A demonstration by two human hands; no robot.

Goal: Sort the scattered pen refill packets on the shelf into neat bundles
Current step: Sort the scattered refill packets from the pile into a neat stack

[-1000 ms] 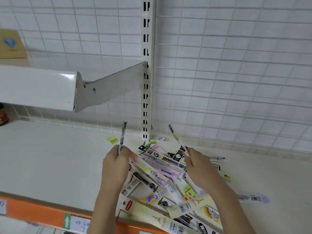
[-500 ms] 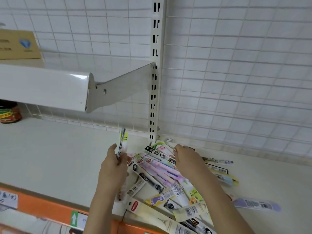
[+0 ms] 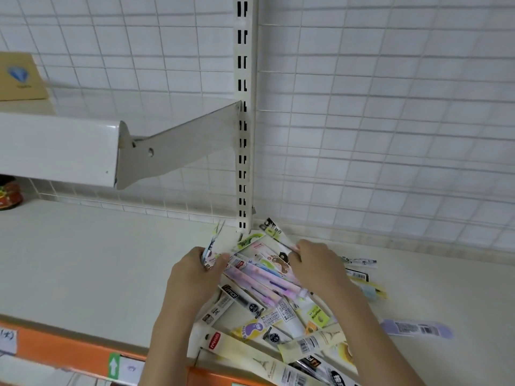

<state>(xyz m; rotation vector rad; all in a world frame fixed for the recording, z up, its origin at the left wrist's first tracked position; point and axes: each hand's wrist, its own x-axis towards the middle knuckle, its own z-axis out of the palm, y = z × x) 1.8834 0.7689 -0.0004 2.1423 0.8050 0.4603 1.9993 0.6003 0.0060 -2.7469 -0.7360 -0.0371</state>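
Gripping blurred packets [image 3: 213, 245], left hand [image 3: 195, 271]; right hand [image 3: 315, 263] pinching packet [image 3: 274, 232]; fingertips hidden.

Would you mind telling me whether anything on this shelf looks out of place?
Yes: the refill packets lie fanned and overlapping in a loose pile, some overhanging the shelf's orange front edge, and one purple packet lies apart to the right.

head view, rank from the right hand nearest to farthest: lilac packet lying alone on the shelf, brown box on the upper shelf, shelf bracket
From the right hand:
1. lilac packet, lower right on the shelf
2. shelf bracket, up left
3. brown box, far upper left
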